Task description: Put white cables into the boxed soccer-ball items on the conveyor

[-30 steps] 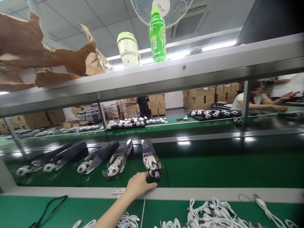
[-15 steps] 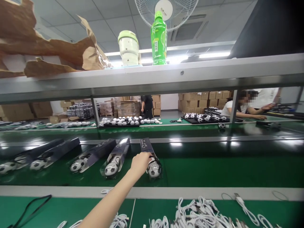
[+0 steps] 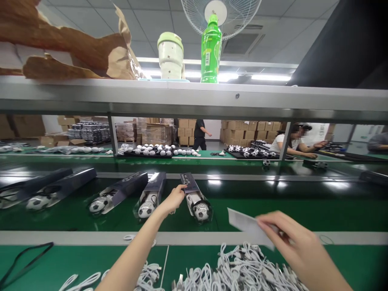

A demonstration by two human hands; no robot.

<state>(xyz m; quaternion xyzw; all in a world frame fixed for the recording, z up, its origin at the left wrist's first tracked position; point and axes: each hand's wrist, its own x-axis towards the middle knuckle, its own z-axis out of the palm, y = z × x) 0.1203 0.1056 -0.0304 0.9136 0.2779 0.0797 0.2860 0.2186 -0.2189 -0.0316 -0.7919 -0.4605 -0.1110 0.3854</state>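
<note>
Just below the right hand (image 3: 291, 238), white USB cables (image 3: 239, 268) lie heaped on the green counter (image 3: 75, 258), and that hand pinches a white paper card (image 3: 247, 227) by one end, a grip that keeps it flat and clear of the tangle. Ahead of it, the left hand (image 3: 173, 199) has its fingertips on a dark card-backed pack (image 3: 188, 186) holding a small football (image 3: 201, 211), though whether it grips the pack is impossible to tell. Farther off, a tray of small footballs (image 3: 148, 150) sits on a distant counter.
</note>
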